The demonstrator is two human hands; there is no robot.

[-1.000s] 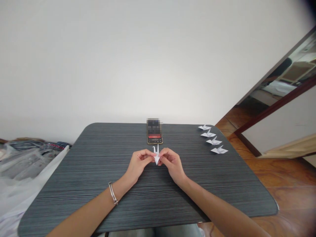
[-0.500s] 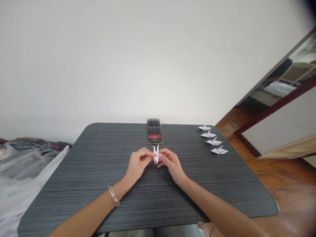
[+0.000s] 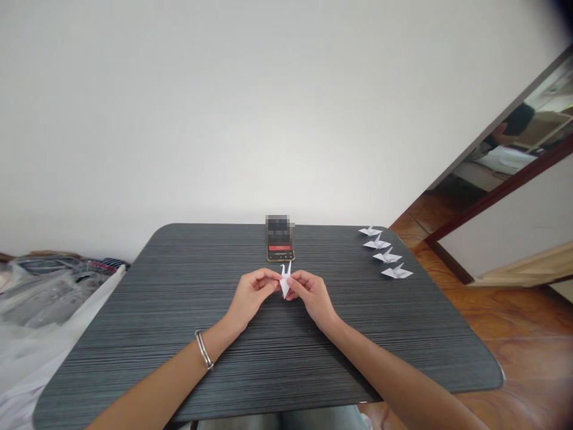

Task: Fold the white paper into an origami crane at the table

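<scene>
A small white folded paper crane is held upright between my two hands, its thin neck and tail pointing up. My left hand pinches its left side with thumb and fingers. On the other side, my right hand pinches it too, the fingertips partly hidden behind the paper. Just beyond the crane lies a phone with its screen lit and partly blurred. Several finished-looking paper cranes stand in a slanting row at the back right, the nearest with wings spread.
The dark striped table meets a white wall at its back edge. Plastic-wrapped items lie beyond the left edge. To the right are a wooden floor and a mirror.
The held crane has shifted slightly right and turned a little, its neck and tail now leaning right. Both hands keep their pinch and have barely moved.
</scene>
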